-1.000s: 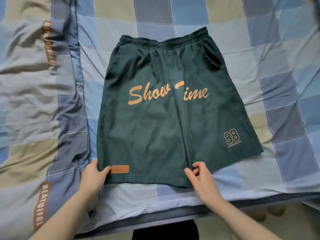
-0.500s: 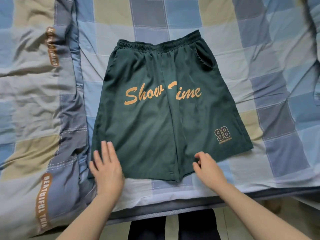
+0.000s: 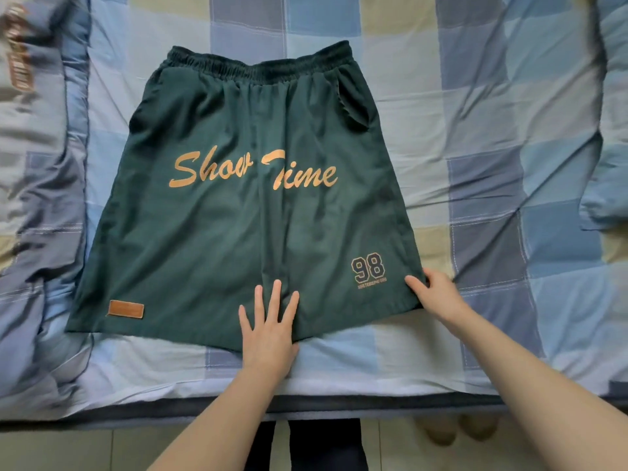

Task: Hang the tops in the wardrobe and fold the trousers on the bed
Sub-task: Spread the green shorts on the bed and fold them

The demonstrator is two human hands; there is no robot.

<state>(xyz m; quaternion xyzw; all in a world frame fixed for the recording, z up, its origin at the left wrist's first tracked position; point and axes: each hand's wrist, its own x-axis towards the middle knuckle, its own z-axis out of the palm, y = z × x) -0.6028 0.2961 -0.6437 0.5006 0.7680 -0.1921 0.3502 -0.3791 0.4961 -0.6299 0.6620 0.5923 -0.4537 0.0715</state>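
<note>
Left hand [image 3: 270, 329] presses green shorts [image 3: 244, 205] flat; right hand [image 3: 438, 294] pinches hem.

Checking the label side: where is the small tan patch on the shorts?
In the head view, the tan patch sits at the lower-left hem corner of the green shorts, left of the left hand.

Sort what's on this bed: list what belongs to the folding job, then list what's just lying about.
Part of the job:
- green shorts, spread flat
- left hand, fingers flat on the hem
- right hand, gripping the right leg's hem corner
- bed sheet, the folding surface

Lying about:
- quilt, bunched at the left
- pillow, at the right edge
</note>
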